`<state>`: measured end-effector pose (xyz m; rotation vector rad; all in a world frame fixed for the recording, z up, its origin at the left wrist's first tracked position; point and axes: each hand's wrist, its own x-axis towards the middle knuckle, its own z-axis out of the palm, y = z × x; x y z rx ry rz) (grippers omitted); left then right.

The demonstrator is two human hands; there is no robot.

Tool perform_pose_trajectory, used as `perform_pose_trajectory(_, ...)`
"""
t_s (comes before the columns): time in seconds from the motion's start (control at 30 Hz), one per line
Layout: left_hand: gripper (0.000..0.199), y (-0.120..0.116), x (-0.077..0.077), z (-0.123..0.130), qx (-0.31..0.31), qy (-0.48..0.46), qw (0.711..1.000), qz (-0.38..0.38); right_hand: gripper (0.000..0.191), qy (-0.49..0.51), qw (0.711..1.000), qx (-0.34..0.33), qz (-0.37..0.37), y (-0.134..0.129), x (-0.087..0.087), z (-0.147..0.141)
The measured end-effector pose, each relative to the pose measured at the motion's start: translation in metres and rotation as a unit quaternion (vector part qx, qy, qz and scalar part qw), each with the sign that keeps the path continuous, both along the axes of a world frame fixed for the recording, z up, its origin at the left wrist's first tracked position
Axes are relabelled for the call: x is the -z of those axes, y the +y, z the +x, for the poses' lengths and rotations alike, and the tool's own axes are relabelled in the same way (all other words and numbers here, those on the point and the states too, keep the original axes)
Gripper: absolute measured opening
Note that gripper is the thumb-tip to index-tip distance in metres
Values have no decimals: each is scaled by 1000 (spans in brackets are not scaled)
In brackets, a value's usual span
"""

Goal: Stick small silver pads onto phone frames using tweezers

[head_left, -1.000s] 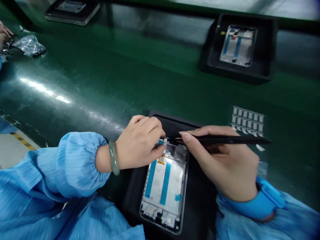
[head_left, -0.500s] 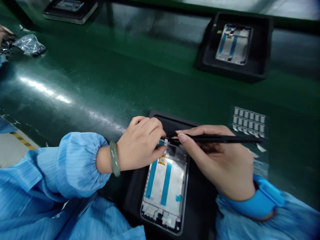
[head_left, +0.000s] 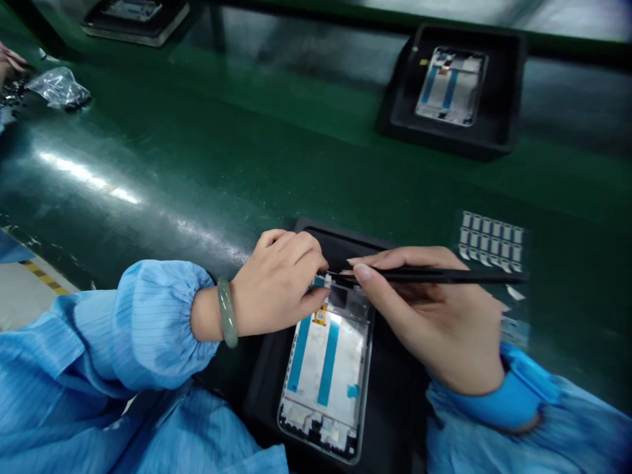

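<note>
A silver phone frame (head_left: pixel 316 368) with blue strips and a small orange flex piece (head_left: pixel 320 316) lies in a black tray (head_left: pixel 395 401) before me. My right hand (head_left: pixel 429 316) is closed around black tweezers (head_left: pixel 434 275), held almost level. Their tips point left at the frame's top end. My left hand (head_left: pixel 281 283) curls over the frame's upper left corner, thumb and fingers drawn together close to the tips. Whatever those fingers pinch is too small and too hidden to name.
A sheet of small stickers (head_left: pixel 491 240) lies to the right on the green table (head_left: pixel 222 164). Further back stand a black tray (head_left: pixel 498 125) with another phone frame (head_left: pixel 451 85) and a second tray (head_left: pixel 162 26). Another person's hand (head_left: pixel 8 62) is by a plastic bag (head_left: pixel 59 87).
Both trays at the back have shifted a little to the left. My hands, the tweezers and the near phone frame are almost unmoved.
</note>
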<state>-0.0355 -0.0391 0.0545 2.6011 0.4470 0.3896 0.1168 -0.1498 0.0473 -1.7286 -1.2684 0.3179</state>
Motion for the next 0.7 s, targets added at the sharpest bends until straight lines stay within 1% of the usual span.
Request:
perform_pose_trajectory(0.17,11,0,0,0,-3,6,1000,1,16,-38,999,-25,9,0,1,0)
perform_pose_trajectory(0.33,12,0,1,0,-3,6,1000,1,16,-82,996,-35,16,0,2,-1)
perform_pose_trajectory(0.53,11,-1,1,0,-4,4,1000,-1,18,-63,996,-52,29,0,3,-1)
perform_pose_trajectory(0.7,11,-1,0,0,-1,14,1000,12,15,-79,996,-38,17,1,1,0)
